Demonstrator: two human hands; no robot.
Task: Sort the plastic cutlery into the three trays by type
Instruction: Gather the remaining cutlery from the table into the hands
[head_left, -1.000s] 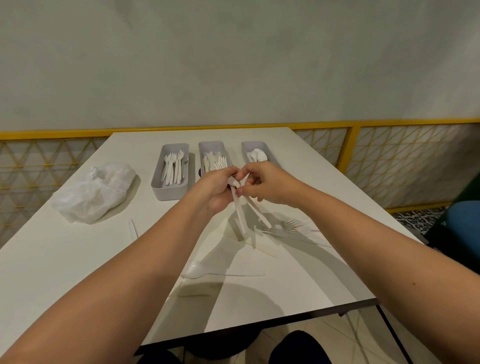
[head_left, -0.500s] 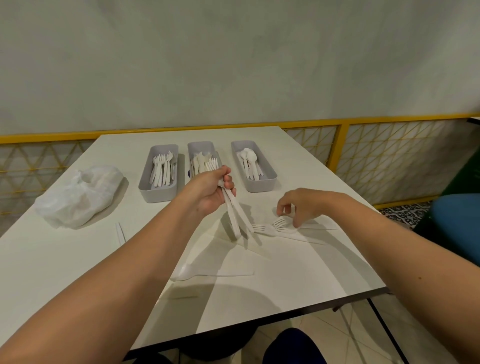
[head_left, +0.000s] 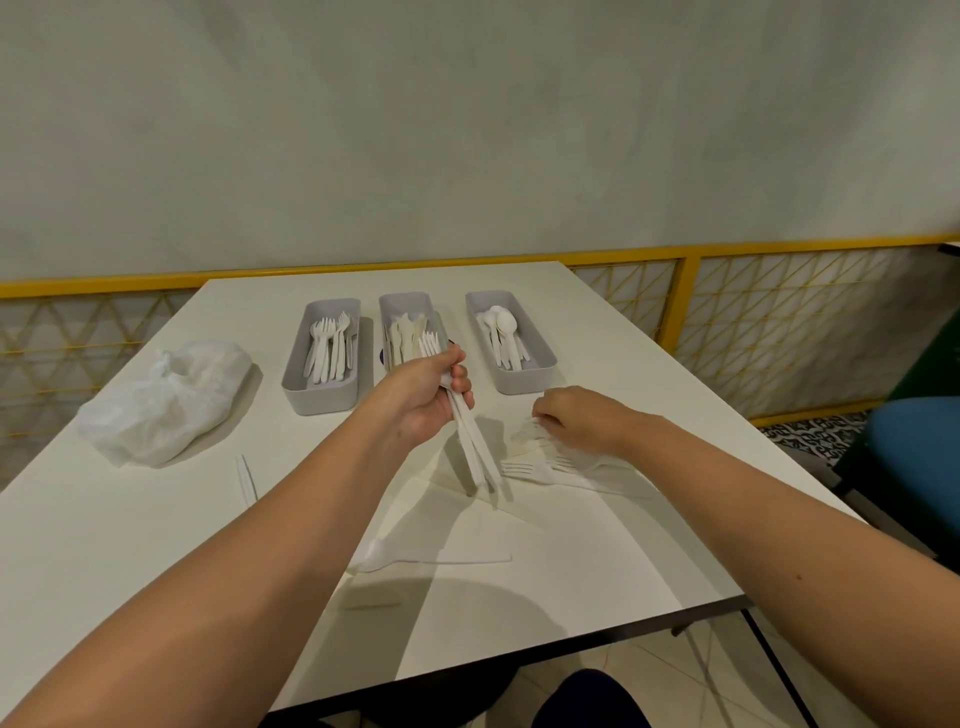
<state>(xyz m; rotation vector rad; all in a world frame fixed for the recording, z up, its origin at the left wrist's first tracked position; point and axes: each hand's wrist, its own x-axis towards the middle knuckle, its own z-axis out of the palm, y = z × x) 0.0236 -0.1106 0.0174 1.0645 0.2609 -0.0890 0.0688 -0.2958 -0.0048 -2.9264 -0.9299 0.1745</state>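
The tabletop (head_left: 130, 545) is smooth, matt white. The trays (head_left: 324, 402) are matt grey plastic, the forks (head_left: 519, 469) white, faintly glossy plastic. At left, the bag (head_left: 161, 405) is thin, crinkled, translucent film. The railing (head_left: 688, 291) looks yellow-painted metal.

middle tray (head_left: 405, 307): near end behind left hand (head_left: 422, 397) | cutlery (head_left: 529, 435) under right hand (head_left: 579, 422): blurred | blue chair (head_left: 917, 460): cut by right edge

Left hand (head_left: 423, 395) grips forks (head_left: 475, 449); right hand (head_left: 576, 415) at loose cutlery (head_left: 540, 467).
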